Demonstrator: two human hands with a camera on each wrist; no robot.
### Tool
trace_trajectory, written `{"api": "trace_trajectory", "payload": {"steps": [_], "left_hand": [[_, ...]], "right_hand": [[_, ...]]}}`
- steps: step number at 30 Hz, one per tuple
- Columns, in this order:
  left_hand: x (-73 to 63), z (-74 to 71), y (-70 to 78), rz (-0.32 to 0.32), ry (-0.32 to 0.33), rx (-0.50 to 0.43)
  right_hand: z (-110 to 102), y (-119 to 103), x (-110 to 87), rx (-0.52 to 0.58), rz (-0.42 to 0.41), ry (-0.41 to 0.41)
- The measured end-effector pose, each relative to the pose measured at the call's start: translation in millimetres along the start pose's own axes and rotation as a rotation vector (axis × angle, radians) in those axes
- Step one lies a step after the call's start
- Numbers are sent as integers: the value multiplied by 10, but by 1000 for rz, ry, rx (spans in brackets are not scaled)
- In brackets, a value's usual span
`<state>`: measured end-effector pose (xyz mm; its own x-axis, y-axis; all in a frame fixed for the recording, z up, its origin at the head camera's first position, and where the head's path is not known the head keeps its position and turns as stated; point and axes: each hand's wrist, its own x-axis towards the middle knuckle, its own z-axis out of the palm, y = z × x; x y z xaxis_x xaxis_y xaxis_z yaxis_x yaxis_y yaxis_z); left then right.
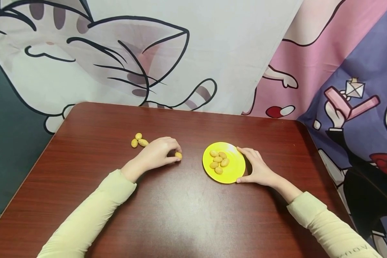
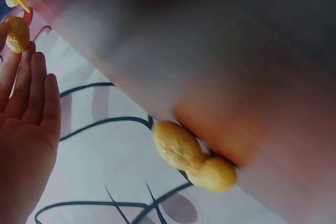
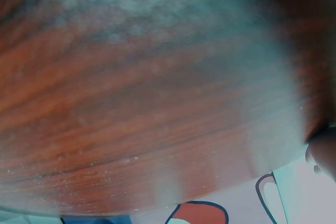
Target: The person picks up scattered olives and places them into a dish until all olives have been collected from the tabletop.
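Note:
My left hand [image 1: 159, 152] pinches a small yellow oval piece [image 1: 178, 155] between thumb and fingertips, left of the plate. In the left wrist view that held piece [image 2: 18, 34] has a rough, wrinkled skin; the other fingers of the hand [image 2: 31, 124] lie fairly straight. A round yellow plate [image 1: 233, 168] carries several similar pieces [image 1: 217, 159], mostly on its left half. My right hand [image 1: 258, 168] holds the plate's right rim, thumb at the near side and fingers at the far side. Behind the left hand lie 3 more yellow pieces [image 1: 138, 136], grouped together.
Everything stands on a dark red-brown wooden table [image 1: 180, 215] with a glossy reflection in the middle. A printed cartoon cloth [image 1: 235, 53] hangs behind the table's far edge and along the right side. The right wrist view shows mainly blurred tabletop [image 3: 131, 108].

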<state>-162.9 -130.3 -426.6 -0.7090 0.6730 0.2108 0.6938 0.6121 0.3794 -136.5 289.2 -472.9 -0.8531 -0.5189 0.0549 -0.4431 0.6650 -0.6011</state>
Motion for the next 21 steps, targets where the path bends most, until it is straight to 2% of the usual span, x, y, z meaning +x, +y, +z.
{"api": "trace_trajectory", "payload": {"steps": [11,21], "left_hand": [[319,135,152,59,-12,-19],[609,242,292,62,-69,-62]], "right_hand": [[2,12,-8,-1,9,2],[3,-7,7,1,20,-8]]}}
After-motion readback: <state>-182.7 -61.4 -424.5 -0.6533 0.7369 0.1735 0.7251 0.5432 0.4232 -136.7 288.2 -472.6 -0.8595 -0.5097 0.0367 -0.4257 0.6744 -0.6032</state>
